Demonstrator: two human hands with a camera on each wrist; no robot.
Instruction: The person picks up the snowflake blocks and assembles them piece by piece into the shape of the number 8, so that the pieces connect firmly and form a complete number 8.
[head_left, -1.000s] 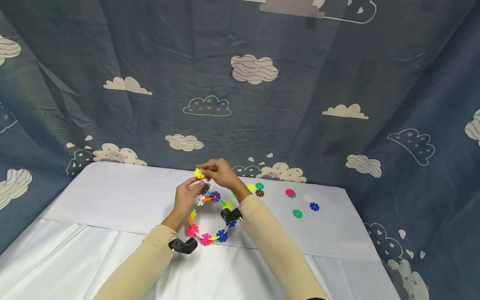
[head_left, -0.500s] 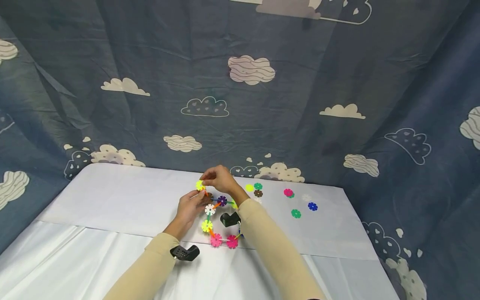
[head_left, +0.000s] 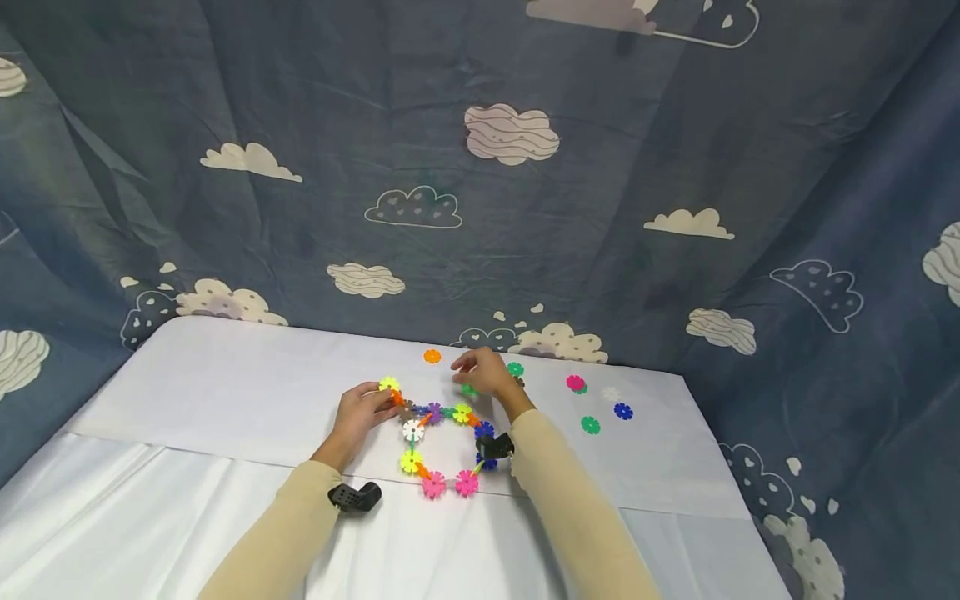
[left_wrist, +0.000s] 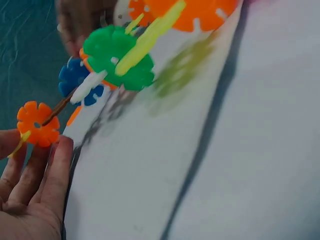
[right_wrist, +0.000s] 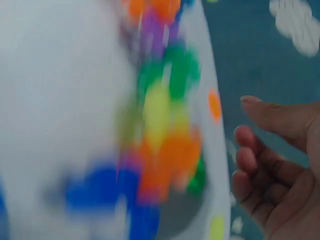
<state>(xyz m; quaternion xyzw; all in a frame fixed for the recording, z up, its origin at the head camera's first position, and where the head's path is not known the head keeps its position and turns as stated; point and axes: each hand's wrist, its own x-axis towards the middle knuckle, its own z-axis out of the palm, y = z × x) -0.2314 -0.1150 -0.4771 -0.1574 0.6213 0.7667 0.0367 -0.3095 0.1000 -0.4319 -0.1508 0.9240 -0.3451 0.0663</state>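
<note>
A ring of linked plastic snowflake discs (head_left: 412,431) in several colours lies on the white table, with a short branch of discs at its upper left. My left hand (head_left: 356,421) grips that branch by its end. In the left wrist view, thumb and fingers are around a yellow disc (left_wrist: 19,144) slotted into an orange disc (left_wrist: 38,123). My right hand (head_left: 487,372) is above the table behind the ring, thumb and fingers apart, holding nothing. Near it is a loose orange disc (head_left: 432,356); a green disc (head_left: 468,389) shows just below its fingers. The right wrist view is blurred.
Loose discs lie to the right: a green disc (head_left: 591,425), a blue disc (head_left: 623,411), a pink disc (head_left: 575,382) overlapping a green one, and a pale disc (head_left: 611,393). A dark cloud-patterned curtain (head_left: 420,167) hangs behind the table.
My right hand has let go of the yellow disc on the branch and moved right. The ring has turned and come down, with my left hand still on the branch. The loose orange disc has come into view.
</note>
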